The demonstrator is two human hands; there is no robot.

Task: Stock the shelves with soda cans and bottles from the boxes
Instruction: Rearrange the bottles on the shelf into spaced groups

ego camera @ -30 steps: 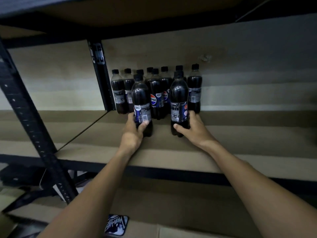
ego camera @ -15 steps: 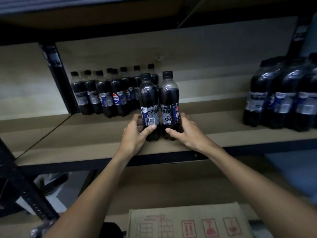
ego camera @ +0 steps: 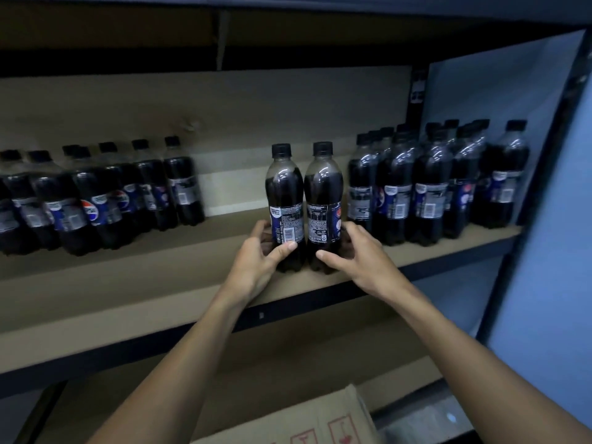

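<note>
Two dark cola bottles with black caps stand upright side by side on the brown shelf board (ego camera: 134, 283). My left hand (ego camera: 259, 257) grips the base of the left bottle (ego camera: 284, 200), thumb across its front. My right hand (ego camera: 355, 254) holds the base of the right bottle (ego camera: 323, 200) in the same way. Both bottles rest near the shelf's front edge, between a group of like bottles at the left (ego camera: 96, 200) and a tighter group at the right (ego camera: 429, 187).
A black shelf upright (ego camera: 416, 91) stands behind the right group, and a blue panel (ego camera: 544, 251) bounds the shelf at the right. A lower shelf board lies below, with a cardboard box (ego camera: 304, 424) at the bottom edge. The upper shelf's underside hangs close overhead.
Both hands have carried the two bottles rightward along the shelf, away from the left group and toward the right group. The bottles now stand together, and the view has turned right.
</note>
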